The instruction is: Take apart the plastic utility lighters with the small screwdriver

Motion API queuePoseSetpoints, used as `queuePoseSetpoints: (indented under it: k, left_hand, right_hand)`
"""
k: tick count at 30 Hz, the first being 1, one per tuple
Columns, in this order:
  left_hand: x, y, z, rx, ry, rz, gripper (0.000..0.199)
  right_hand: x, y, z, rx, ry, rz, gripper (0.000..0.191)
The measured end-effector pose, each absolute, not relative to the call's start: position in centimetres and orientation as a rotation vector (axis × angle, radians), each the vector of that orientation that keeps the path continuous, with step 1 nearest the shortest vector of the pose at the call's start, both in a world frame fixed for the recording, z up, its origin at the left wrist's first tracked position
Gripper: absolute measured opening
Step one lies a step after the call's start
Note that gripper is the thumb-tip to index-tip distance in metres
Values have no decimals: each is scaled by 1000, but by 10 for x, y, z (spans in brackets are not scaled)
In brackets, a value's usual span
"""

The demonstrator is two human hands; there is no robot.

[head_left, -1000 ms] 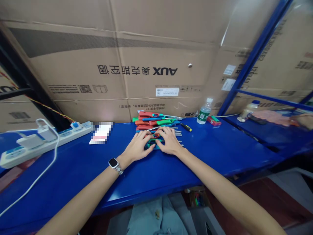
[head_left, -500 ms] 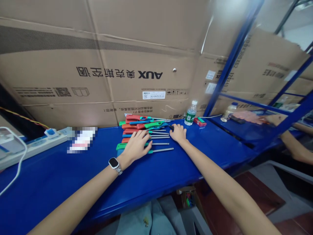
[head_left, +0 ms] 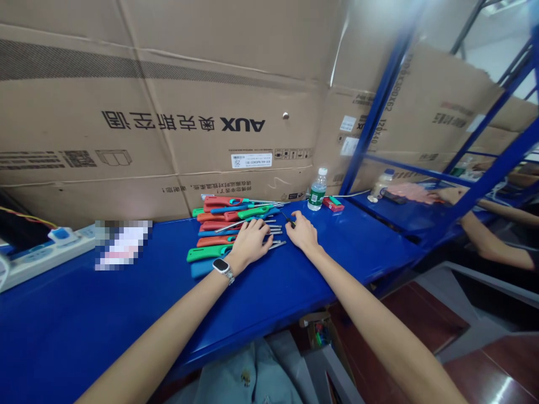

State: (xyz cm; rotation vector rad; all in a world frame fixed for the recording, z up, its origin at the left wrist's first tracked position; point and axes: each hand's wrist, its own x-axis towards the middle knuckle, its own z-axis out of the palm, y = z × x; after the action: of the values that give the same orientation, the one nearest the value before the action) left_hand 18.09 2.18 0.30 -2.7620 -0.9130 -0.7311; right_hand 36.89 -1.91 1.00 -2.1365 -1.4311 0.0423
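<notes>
Several long-nosed lighters (head_left: 210, 252) in red, green, orange and blue lie in a row on the blue table, their metal nozzles mostly pointing right. My left hand (head_left: 252, 241), with a watch on the wrist, reaches over the nozzle side of this row with its fingers curled down. A slim metal rod (head_left: 227, 227) slants leftward from beside those fingers; what they grip is hidden. Just right of the lighters, my right hand (head_left: 305, 231) closes around a thin black tool (head_left: 290, 223), its narrow end aimed up and left at the nozzles.
A water bottle (head_left: 317, 191) and a red box (head_left: 333, 204) stand behind my right hand. At left are a white power strip (head_left: 54, 258) and a blurred-out paper (head_left: 126, 241). Cardboard (head_left: 202, 56) walls the back. Beyond a blue frame post (head_left: 374, 112), a co-worker's arm (head_left: 484, 235) shows.
The view has shifted slightly to the right. My left hand has moved right along the lighters, toward my right hand, and the slanting metal rod now shows beside its fingers.
</notes>
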Motion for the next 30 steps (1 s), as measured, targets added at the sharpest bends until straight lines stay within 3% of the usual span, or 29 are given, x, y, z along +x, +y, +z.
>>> queuePoseSetpoints:
  k: [3, 7, 13, 17, 22, 30]
  left_hand:
    - [181, 23, 6, -2753, -910, -762, 22]
    - [177, 23, 13, -2759, -910, -938, 20]
    - [136, 17, 30, -2740, -884, -1210, 42]
    - [88, 9, 35, -2787, -922, -1131, 34]
    - [45, 7, 27, -2834, -1039, -1061, 18]
    - [40, 8, 21, -2888, -1117, -1459, 14]
  right_hand:
    - [365, -31, 10, -1979, -1294, 178, 34]
    - [343, -40, 10, -1498, -1118, 660, 30]
    - [289, -50, 24, -941, -956, 1285, 29]
    - [268, -51, 38, -745, -982, 1496, 30]
    - [247, -35, 43, -735, -1081, 1528, 35]
    - [217, 2, 32, -894, -1352, 988, 42]
